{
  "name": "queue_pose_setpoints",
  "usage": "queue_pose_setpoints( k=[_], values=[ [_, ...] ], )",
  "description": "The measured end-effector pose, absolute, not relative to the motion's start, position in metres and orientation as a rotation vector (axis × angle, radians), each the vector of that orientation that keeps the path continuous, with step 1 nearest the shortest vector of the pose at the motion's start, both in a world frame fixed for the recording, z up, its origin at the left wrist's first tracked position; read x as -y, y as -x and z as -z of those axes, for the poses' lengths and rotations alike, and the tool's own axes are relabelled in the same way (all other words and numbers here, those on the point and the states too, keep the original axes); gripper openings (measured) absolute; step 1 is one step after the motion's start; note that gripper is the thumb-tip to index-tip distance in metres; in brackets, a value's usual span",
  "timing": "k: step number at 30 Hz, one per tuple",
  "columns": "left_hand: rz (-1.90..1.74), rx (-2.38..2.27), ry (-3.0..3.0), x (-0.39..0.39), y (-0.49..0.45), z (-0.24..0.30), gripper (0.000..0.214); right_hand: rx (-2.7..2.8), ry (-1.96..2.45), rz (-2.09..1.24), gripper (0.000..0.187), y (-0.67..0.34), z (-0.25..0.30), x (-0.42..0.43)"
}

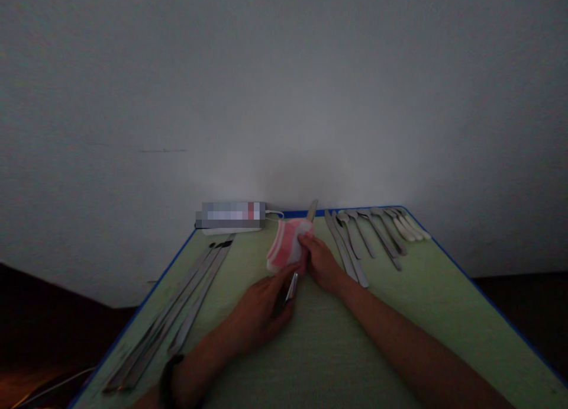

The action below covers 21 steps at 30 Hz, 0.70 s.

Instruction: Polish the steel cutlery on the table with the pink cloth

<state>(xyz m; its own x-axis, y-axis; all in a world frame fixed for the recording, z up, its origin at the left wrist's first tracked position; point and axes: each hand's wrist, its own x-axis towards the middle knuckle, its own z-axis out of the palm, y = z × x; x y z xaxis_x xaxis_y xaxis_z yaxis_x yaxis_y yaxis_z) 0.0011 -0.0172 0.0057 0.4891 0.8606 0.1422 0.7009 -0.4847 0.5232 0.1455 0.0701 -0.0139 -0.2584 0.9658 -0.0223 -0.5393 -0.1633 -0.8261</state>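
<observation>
A table knife (291,287) is held over the middle of the table, its blade tip pointing away toward the wall. My left hand (265,305) is closed around the handle end. A pink and white striped cloth (286,243) is wrapped about the middle of the knife, hiding that part. My right hand (323,261) pinches the cloth against the knife, thumb on top. To the right of my right hand lie two more table knives (346,249), side by side.
Several spoons and forks (373,228) lie at the back right, beside white-handled pieces (403,226). Long metal utensils (177,308) lie along the left. A blurred-out box-like object (233,215) with a white cable stands at the back left. A wall (284,101) rises behind the blue-edged green table (444,314).
</observation>
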Motion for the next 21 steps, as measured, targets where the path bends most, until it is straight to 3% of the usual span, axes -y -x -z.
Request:
queue_pose_setpoints(
  k=[21],
  values=[
    [-0.519, -1.309, -2.377, 0.0176, -0.0015, -0.0072, 0.061, 0.916, 0.707, -1.639, 0.025, -0.1465, 0.0179, -0.072]
  ],
)
